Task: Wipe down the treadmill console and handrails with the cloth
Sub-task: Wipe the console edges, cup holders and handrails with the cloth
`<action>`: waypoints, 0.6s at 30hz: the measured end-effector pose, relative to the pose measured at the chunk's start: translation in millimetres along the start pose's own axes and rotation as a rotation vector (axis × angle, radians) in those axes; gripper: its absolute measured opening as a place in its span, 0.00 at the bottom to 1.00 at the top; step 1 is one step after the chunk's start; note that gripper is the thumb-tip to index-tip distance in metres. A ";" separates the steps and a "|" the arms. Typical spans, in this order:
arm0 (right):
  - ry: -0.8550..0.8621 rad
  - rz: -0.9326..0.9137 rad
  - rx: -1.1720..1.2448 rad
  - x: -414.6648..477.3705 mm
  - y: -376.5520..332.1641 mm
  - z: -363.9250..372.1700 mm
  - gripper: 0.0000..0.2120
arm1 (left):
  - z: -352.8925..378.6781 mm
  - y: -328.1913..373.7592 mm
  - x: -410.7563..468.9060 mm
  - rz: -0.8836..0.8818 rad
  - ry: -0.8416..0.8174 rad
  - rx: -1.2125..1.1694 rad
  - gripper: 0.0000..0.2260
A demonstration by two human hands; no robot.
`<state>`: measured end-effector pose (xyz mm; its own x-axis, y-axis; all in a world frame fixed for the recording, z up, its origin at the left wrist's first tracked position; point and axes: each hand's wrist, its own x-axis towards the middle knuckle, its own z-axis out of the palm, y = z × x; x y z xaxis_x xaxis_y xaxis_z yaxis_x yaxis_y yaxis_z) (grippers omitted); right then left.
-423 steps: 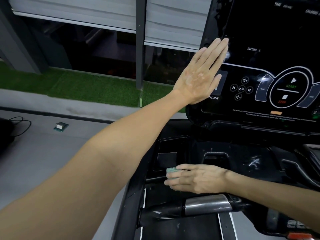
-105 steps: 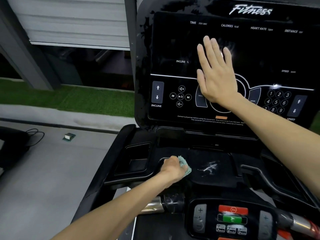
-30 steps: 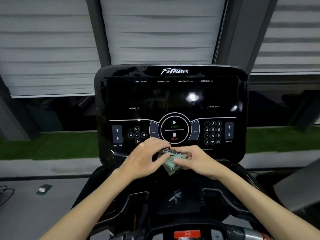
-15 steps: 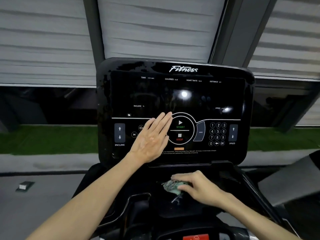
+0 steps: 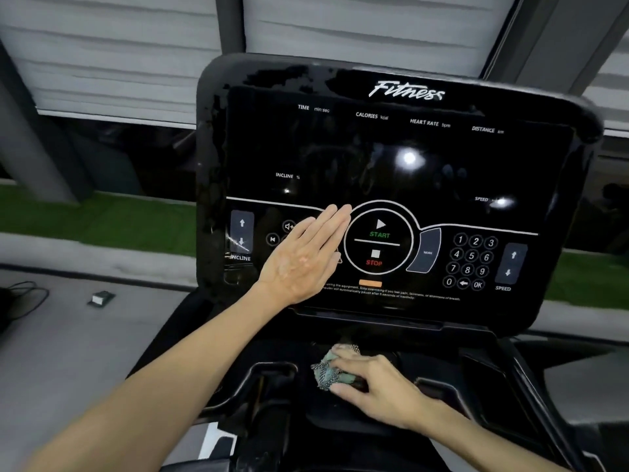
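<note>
so the left hand [image 5: 306,253] is flat on the console [image 5: 391,158], fingers straight and together, just left of the start/stop ring [image 5: 378,241], with no cloth under it. the cloth [image 5: 326,371] is bunched up in the lower middle of the frame on the black tray [image 5: 425,352] under the screen. the right hand [image 5: 377,386] is curled over it, pressing down. i'd call it mid-job: the tray's getting wiped, the panel's glossy left edge looks streaky, and the handrails are barely in frame, so can't tell.
</note>
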<state>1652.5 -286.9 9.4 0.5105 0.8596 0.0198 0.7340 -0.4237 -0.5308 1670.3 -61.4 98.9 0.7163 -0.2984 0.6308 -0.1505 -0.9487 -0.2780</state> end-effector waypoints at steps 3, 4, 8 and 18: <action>-0.044 -0.063 -0.061 7.0 -7.4 0.6 0.19 | -0.2 0.4 0.2 -0.001 0.028 -0.007 0.25; -0.082 -0.090 -0.092 9.1 -7.1 0.1 0.21 | -0.5 0.8 0.4 -0.003 0.035 -0.011 0.25; -0.067 -0.127 -0.346 10.4 1.6 2.4 0.22 | -1.0 0.7 0.0 -0.009 0.040 -0.027 0.24; -0.129 -0.068 -0.239 10.8 -8.1 4.9 0.26 | -2.1 1.4 0.3 -0.005 0.060 -0.025 0.24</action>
<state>1649.9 -272.8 9.8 0.4066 0.9111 -0.0672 0.8572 -0.4059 -0.3171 1668.9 -63.1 100.2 0.6748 -0.2988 0.6748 -0.1648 -0.9523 -0.2569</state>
